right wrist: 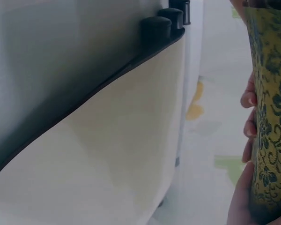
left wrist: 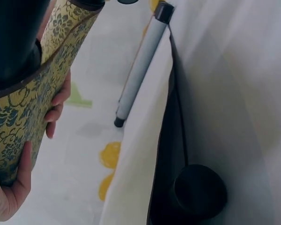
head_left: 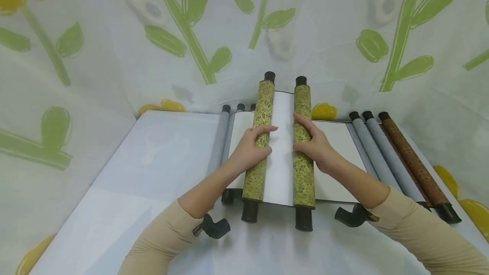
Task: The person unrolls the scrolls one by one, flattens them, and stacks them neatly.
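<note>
A hand scroll with yellow-green floral backing, partly unrolled, is held above the table in the head view. My left hand [head_left: 250, 147] grips its left roll [head_left: 254, 181], and my right hand [head_left: 316, 144] grips the right roll [head_left: 304, 181]. Between the rolls shows a strip of white paper [head_left: 280, 160]; black knobs cap the ends. Under it a wider cream sheet [head_left: 336, 150] lies spread on the table. In the left wrist view, fingers wrap the patterned roll [left wrist: 18, 122]. The right wrist view has fingers [right wrist: 249, 99] curled behind the patterned roll [right wrist: 274, 122].
Grey rolls [head_left: 218, 135] flank the cream sheet on the left, with more grey rolls [head_left: 389, 160] on the right. Beside those lies a brown patterned scroll [head_left: 418, 162]. The white table [head_left: 153, 152] meets a floral cloth backdrop [head_left: 324, 33] behind.
</note>
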Action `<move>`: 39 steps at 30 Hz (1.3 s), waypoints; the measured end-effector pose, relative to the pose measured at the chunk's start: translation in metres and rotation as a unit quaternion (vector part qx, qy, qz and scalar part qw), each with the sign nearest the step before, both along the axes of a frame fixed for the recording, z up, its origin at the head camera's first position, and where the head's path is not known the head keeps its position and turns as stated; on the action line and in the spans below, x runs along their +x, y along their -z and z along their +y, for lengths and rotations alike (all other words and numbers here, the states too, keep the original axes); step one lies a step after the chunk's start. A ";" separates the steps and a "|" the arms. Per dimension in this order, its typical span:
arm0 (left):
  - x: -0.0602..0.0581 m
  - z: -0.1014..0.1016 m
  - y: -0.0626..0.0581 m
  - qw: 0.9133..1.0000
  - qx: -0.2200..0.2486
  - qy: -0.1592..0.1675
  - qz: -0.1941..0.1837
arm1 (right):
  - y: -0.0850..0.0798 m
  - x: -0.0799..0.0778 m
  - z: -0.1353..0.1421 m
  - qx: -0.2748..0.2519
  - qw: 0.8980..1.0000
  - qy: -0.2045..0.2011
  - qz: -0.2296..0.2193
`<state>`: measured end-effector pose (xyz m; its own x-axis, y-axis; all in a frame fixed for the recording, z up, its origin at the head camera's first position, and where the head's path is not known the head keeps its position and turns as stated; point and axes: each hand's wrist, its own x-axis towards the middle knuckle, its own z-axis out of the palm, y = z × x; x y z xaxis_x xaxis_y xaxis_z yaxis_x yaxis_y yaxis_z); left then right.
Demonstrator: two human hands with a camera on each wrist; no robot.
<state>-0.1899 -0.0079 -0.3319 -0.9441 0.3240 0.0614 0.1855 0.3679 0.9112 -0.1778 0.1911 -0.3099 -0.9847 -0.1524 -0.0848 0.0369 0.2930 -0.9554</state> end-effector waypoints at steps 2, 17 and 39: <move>0.000 0.000 0.001 1.000 0.008 -0.004 -0.004 | 0.001 0.000 0.002 0.001 1.000 0.000 0.005; -0.003 0.003 0.006 1.000 0.008 -0.013 -0.007 | 0.002 -0.002 0.003 0.054 0.997 0.032 0.039; -0.004 -0.013 0.011 0.997 0.075 -0.008 -0.029 | 0.005 -0.003 0.017 0.060 0.998 0.021 0.024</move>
